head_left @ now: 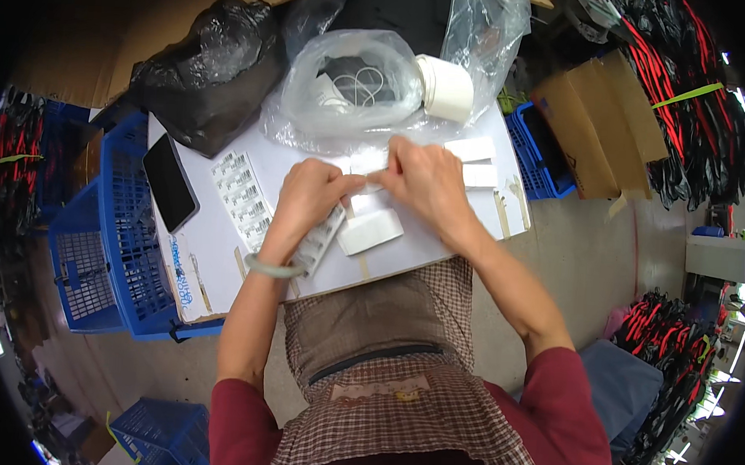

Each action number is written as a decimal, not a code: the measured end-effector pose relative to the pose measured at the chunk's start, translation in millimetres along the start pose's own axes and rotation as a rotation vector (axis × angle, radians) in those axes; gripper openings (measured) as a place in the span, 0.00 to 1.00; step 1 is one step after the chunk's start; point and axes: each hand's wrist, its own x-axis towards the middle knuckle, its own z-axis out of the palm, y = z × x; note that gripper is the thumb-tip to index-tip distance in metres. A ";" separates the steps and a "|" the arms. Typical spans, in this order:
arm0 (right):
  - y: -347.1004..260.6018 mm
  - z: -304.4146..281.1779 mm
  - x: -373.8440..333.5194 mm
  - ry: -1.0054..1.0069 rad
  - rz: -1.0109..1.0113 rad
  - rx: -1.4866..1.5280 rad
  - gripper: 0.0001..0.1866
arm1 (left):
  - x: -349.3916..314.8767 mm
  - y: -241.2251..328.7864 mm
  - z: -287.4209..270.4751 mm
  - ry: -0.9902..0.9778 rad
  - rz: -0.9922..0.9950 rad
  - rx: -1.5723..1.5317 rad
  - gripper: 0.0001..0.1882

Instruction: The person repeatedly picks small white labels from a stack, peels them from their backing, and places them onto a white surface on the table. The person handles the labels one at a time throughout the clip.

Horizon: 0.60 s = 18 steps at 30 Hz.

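Over the white tabletop my left hand (309, 194) and my right hand (428, 183) almost meet, fingers and thumbs pinched together. Whatever lies between their fingertips is too small or hidden to name. A white piece (368, 160) shows just behind the fingertips, partly covered by my right hand. Closer to me lies a small white box (371, 232). One sheet of printed labels (241, 197) lies left of my left hand; another label sheet (318, 245) is partly under my left wrist. Two more white boxes (469, 149) sit to the right of my right hand.
At the back, a clear plastic bag (311, 116) holds white corded items, beside a white round container (447, 89). A black plastic bag (208, 72) and a dark phone (170, 182) lie left. Blue crates (140, 246) flank the table; a cardboard box (597, 126) stands right.
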 end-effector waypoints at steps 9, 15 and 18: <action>-35.0 16.1 -47.4 0.076 -0.199 0.594 0.09 | -84.5 8.0 -28.3 -0.098 0.104 -0.755 0.13; -36.2 24.2 -54.4 0.185 -0.279 0.650 0.06 | -107.8 -2.7 -18.4 -0.030 0.097 -0.752 0.07; -24.5 17.6 -51.8 0.221 -0.168 0.798 0.06 | -115.6 -7.4 -14.1 0.018 -0.046 -0.638 0.07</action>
